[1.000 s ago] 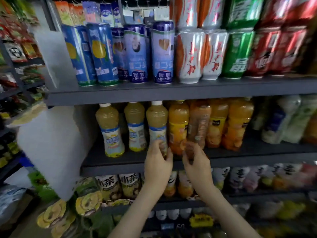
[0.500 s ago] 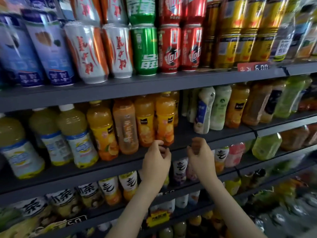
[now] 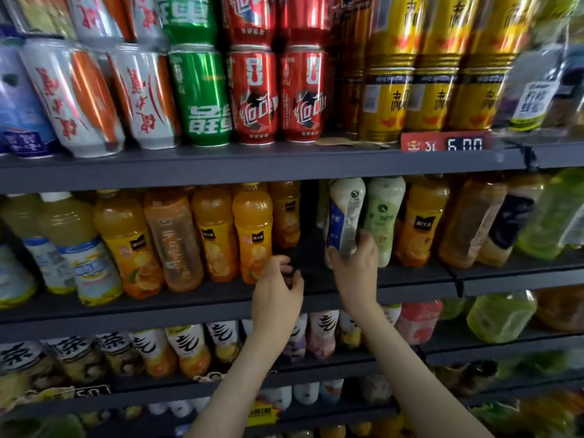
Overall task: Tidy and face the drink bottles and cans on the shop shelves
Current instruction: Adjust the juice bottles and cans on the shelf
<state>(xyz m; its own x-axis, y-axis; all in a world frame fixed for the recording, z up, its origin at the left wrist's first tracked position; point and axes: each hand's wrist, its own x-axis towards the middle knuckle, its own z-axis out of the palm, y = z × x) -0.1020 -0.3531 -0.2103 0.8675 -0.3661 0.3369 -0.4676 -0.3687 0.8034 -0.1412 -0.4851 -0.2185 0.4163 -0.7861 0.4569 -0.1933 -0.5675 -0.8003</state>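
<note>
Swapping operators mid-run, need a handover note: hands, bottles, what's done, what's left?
Right hand: grips the lower part of the white bottle with the blue label on the middle shelf; cannot tell if it is lifted.
Left hand: holds nothing, fingers loosely curled beside the nearest orange juice bottle.
Done: orange juice row stands at the shelf front.
Left: probably face the white bottle's label forward and close the open spot between it and the orange row, then check the bottles further right.
</note>
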